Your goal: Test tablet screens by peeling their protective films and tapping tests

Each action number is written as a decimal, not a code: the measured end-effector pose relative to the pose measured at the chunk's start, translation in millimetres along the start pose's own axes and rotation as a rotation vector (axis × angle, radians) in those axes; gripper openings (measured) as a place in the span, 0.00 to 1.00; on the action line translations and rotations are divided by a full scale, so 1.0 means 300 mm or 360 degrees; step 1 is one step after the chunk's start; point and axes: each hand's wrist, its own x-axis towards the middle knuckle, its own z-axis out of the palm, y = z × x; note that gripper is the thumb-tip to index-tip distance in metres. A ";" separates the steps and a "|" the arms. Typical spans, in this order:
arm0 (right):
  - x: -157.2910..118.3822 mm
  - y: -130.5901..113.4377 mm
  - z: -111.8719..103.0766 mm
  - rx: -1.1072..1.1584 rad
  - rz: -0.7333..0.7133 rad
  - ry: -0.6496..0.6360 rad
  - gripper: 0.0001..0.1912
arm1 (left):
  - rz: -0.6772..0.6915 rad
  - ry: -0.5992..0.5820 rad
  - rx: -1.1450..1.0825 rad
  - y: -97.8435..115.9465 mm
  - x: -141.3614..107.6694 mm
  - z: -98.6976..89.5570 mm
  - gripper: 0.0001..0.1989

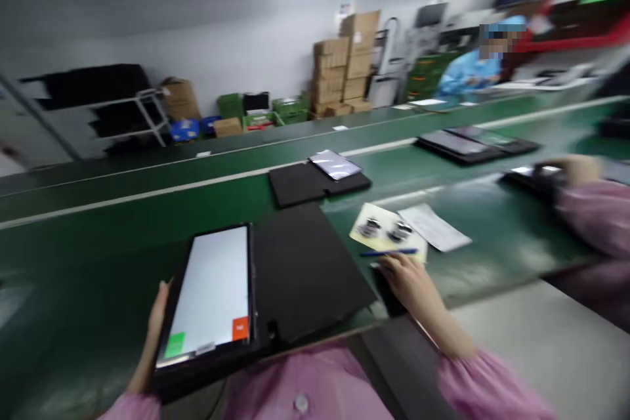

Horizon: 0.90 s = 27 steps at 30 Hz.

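A tablet-like screen panel (211,289), lit white with a green and an orange sticker at its near corners, lies on the left part of a black foam tray (305,269). My left hand (153,335) holds the tray's left edge beside the panel; its fingers are partly hidden. My right hand (406,282) is at the tray's right side, fingers bent together over a dark item that I cannot make out. Just beyond those fingertips lies a blue pen (388,252) on a cream sheet (364,216), which carries two shiny round metal parts. A white paper slip (436,228) touches the sheet.
Farther along the green bench (123,236) lies another foam tray (295,184) with a screen panel (335,165). More panels on foam (457,144) are at right. A co-worker's pink sleeve (598,213) reaches in. Someone in blue (472,72) is beyond, near stacked cartons (361,46).
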 end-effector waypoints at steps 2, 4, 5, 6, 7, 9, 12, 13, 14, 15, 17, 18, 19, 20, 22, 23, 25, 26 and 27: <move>-0.050 0.032 -0.039 -0.0060 0.0019 -0.0110 0.08 | -0.0003 0.0044 0.0083 0.010 0.007 0.003 0.24; -0.040 0.040 -0.066 -0.0078 0.0027 -0.0147 0.08 | 0.0022 0.0096 0.0163 0.019 0.001 0.002 0.23; -0.026 0.036 -0.078 -0.0078 0.0036 -0.0144 0.09 | 0.0044 0.0130 0.0200 0.025 -0.005 -0.001 0.22; -0.010 0.029 -0.088 -0.0073 0.0047 -0.0133 0.10 | 0.0069 0.0173 0.0236 0.030 -0.012 -0.004 0.21; 0.006 0.018 -0.094 -0.0062 0.0057 -0.0122 0.13 | 0.0100 0.0216 0.0269 0.035 -0.019 -0.008 0.20; 0.037 -0.006 -0.093 -0.0020 0.0066 -0.0110 0.16 | 0.0173 0.0265 0.0327 0.041 -0.030 -0.016 0.19; 0.082 -0.032 -0.052 0.0087 0.0066 -0.0117 0.18 | 0.0264 0.0280 0.0392 0.042 -0.029 -0.023 0.22; 0.096 -0.034 -0.034 0.0131 0.0075 -0.0115 0.17 | 0.0272 0.0282 0.0411 0.041 -0.021 -0.024 0.23; 0.108 -0.032 -0.016 0.0178 0.0093 -0.0107 0.17 | 0.0268 0.0291 0.0429 0.040 -0.011 -0.024 0.25; 0.117 -0.026 -0.001 0.0227 0.0118 -0.0093 0.17 | 0.0254 0.0298 0.0448 0.039 0.003 -0.025 0.27; 0.123 -0.009 0.019 0.0340 0.0177 -0.0047 0.18 | 0.0206 0.0304 0.0491 0.036 0.038 -0.028 0.29; 0.120 -0.002 0.024 0.0405 0.0210 -0.0017 0.18 | 0.0176 0.0290 0.0505 0.033 0.056 -0.032 0.30; 0.116 0.000 0.026 0.0477 0.0245 0.0017 0.18 | 0.0135 0.0249 0.0492 0.030 0.072 -0.037 0.32; 0.112 -0.006 0.027 0.0559 0.0281 0.0052 0.19 | 0.0085 0.0190 0.0443 0.024 0.085 -0.043 0.34; 0.106 -0.042 0.026 0.0757 0.0368 0.0115 0.24 | -0.0022 0.0034 0.0229 0.010 0.097 -0.052 0.37; 0.106 -0.073 0.026 0.0875 0.0415 0.0133 0.26 | -0.0059 -0.0055 0.0093 0.002 0.094 -0.053 0.39; 0.102 -0.143 0.026 0.1101 0.0482 0.0121 0.30 | -0.0087 -0.0168 -0.0111 -0.015 0.076 -0.039 0.39; 0.094 -0.175 0.026 0.1259 0.0536 0.0083 0.31 | -0.0081 -0.0200 -0.0167 -0.022 0.063 -0.022 0.38; 0.082 -0.201 0.026 0.1448 0.0622 0.0029 0.31 | -0.0079 -0.0232 -0.0205 -0.027 0.050 0.000 0.37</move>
